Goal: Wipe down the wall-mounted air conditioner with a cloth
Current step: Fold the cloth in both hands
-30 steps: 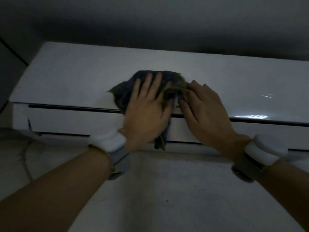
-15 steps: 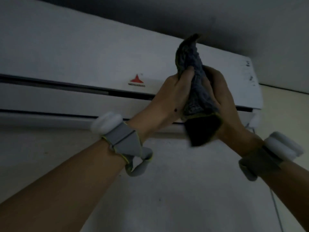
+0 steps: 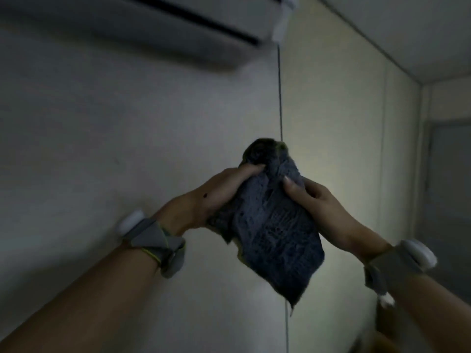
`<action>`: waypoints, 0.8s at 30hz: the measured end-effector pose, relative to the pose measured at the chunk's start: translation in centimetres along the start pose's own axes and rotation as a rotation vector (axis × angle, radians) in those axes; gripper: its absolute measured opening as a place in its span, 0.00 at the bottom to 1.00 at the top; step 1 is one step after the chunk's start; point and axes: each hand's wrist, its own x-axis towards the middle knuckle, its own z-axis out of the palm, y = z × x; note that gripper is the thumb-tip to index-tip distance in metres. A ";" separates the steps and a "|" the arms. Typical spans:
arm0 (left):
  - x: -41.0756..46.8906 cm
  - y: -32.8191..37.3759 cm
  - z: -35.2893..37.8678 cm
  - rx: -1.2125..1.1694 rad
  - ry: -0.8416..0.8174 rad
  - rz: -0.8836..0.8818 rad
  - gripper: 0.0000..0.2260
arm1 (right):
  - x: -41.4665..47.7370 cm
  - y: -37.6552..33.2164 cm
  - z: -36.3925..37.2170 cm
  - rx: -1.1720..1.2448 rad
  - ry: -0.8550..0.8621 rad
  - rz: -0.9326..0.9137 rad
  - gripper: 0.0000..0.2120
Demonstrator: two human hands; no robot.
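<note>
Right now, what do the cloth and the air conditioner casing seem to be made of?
Cloth: likely a soft knitted or waffle-weave textile, dark blue-grey, matte; its ribbed texture shows and it droops limp between the left hand and right hand. Air conditioner: probably moulded plastic, smooth pale casing, though blurred here.

Single head-worn view, angled upward at the wall (image 3: 127, 149), close behind both raised forearms
</note>
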 end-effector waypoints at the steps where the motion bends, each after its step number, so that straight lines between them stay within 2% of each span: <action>1: 0.3 -2.3 1.5 -0.016 -0.073 -0.019 0.19 | -1.8 2.8 -1.2 -0.016 0.023 0.072 0.22; 3: 0.4 -9.1 5.3 -0.065 -0.167 -0.143 0.16 | -6.1 8.8 -3.2 -0.061 0.060 0.249 0.19; 5: 0.9 -14.4 6.8 -0.032 -0.105 -0.241 0.13 | -8.8 12.8 -4.7 -0.145 0.105 0.336 0.15; 7: 1.0 -18.9 8.6 -0.020 -0.160 -0.310 0.12 | -11.6 16.7 -5.5 -0.191 0.109 0.430 0.13; 11: -0.8 -31.6 14.5 0.018 -0.296 -0.531 0.28 | -20.5 26.5 -5.4 -0.294 0.045 0.694 0.17; 12: -1.8 -36.0 16.9 -0.019 -0.329 -0.592 0.28 | -23.7 29.9 -5.2 -0.299 0.029 0.789 0.16; 14: -3.7 -41.4 19.7 -0.067 -0.309 -0.664 0.23 | -27.8 33.5 -4.1 -0.297 0.016 0.920 0.07; 16: -6.1 -46.6 22.3 -0.124 -0.272 -0.728 0.18 | -31.3 36.7 -3.3 -0.293 0.038 1.053 0.07; 17: -7.0 -47.5 23.1 -0.100 -0.260 -0.752 0.21 | -31.8 37.0 -2.8 -0.357 0.044 1.096 0.07; 19: -9.2 -55.8 27.0 -0.164 -0.276 -0.803 0.34 | -36.0 42.8 -2.6 -0.416 0.033 1.197 0.08; 20: -10.1 -56.6 27.8 -0.143 -0.256 -0.835 0.36 | -37.4 43.5 -2.3 -0.443 0.043 1.192 0.07; 21: -10.7 -56.1 28.0 -0.078 -0.265 -0.893 0.34 | -37.8 43.0 -1.8 -0.467 0.033 1.235 0.06; 22: -11.7 -59.8 30.2 -0.127 -0.274 -0.931 0.31 | -41.1 47.2 -1.9 -0.453 0.025 1.278 0.05; 23: -12.1 -60.7 30.9 -0.094 -0.313 -0.959 0.29 | -41.7 47.8 -1.8 -0.460 0.006 1.323 0.05; 24: -12.5 -63.9 32.7 -0.073 -0.348 -1.009 0.28 | -44.0 51.5 -1.9 -0.452 -0.006 1.341 0.05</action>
